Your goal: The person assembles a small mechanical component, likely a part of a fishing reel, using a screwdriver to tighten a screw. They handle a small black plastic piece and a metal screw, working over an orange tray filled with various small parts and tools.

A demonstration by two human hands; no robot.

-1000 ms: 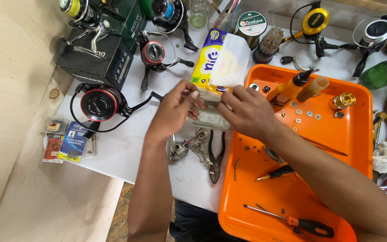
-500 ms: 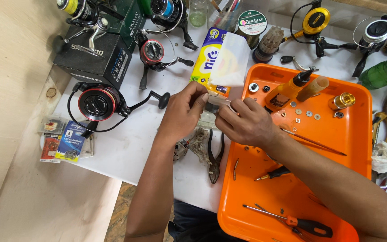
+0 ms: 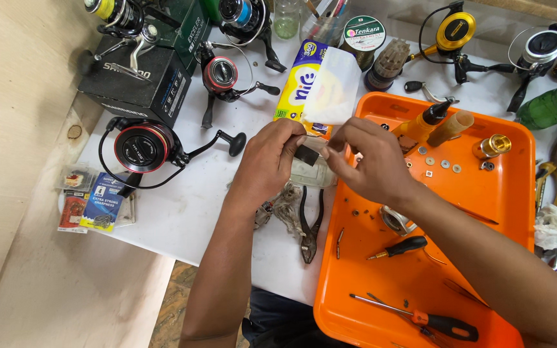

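A tall yellow, blue and white packet (image 3: 302, 87) lies on the white tabletop (image 3: 182, 212) just beyond the hands, a translucent white bag (image 3: 335, 87) over its right side. At upper left a black carton (image 3: 138, 78) sits with a dark green carton (image 3: 191, 29) behind it. Near the tabletop's left edge lie small flat packets: a blue card packet (image 3: 100, 201), a red one (image 3: 72, 211) and a clear one (image 3: 75, 178). A round spool with a white and green label (image 3: 363, 29) stands at the top.
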